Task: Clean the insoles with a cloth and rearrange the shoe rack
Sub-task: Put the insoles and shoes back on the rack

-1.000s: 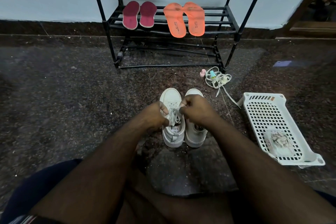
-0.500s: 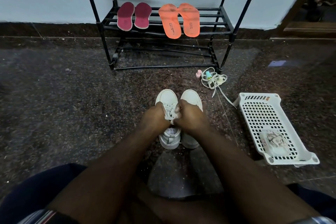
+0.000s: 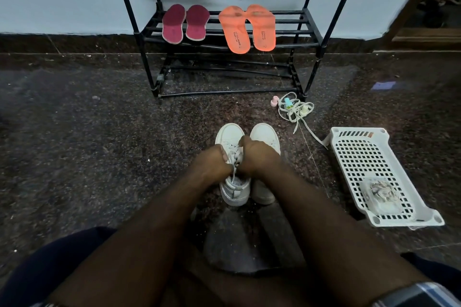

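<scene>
Two white sneakers stand side by side on the dark floor, toes toward the rack: the left sneaker (image 3: 229, 136) and the right sneaker (image 3: 265, 136). My left hand (image 3: 212, 162) and my right hand (image 3: 257, 159) meet over the left sneaker, both pinching its white laces (image 3: 234, 157). A black shoe rack (image 3: 309, 32) stands against the wall. On its shelf lie a maroon pair of insoles (image 3: 184, 23) and an orange pair of insoles (image 3: 248, 28).
A white perforated plastic basket (image 3: 359, 154) lies on the floor at the right with a crumpled cloth (image 3: 380, 194) in it. A loose white lace with small plastic pieces (image 3: 294, 108) lies by the rack's right foot. A wooden door frame stands far right.
Both hands have stayed on the left sneaker's laces, shifting slightly along the shoe. The view has shifted a little; shoes, rack and basket keep their places.
</scene>
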A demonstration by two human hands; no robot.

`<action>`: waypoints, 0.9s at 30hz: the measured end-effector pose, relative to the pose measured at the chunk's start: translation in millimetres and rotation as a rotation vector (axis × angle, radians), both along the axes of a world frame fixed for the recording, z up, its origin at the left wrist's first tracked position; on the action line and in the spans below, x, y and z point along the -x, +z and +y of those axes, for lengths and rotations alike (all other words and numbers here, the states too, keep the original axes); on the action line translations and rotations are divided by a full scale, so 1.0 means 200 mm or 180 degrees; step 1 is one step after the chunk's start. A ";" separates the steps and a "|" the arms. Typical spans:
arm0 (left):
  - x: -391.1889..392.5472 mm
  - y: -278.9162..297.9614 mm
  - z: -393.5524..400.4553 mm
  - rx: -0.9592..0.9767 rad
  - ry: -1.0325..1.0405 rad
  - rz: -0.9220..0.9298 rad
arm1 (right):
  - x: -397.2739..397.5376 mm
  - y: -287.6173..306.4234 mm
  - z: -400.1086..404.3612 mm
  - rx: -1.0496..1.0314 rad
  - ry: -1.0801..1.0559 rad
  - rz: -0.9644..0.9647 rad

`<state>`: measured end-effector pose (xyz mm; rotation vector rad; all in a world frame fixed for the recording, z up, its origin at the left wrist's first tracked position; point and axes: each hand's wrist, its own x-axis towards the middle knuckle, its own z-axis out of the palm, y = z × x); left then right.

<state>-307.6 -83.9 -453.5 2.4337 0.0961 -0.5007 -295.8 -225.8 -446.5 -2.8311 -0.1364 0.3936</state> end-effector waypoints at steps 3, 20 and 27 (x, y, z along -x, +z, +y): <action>-0.01 0.00 -0.01 0.0036 0.0009 0.0111 | 0.01 0.03 -0.06 -0.0223 0.0242 0.0080; -0.02 -0.03 0.01 0.0453 0.0090 0.0423 | 0.00 0.02 0.03 0.0283 0.0026 -0.0089; 0.04 0.04 -0.07 -0.0200 0.0049 -0.0469 | 0.00 0.24 -0.49 -0.0606 -0.0883 -0.0244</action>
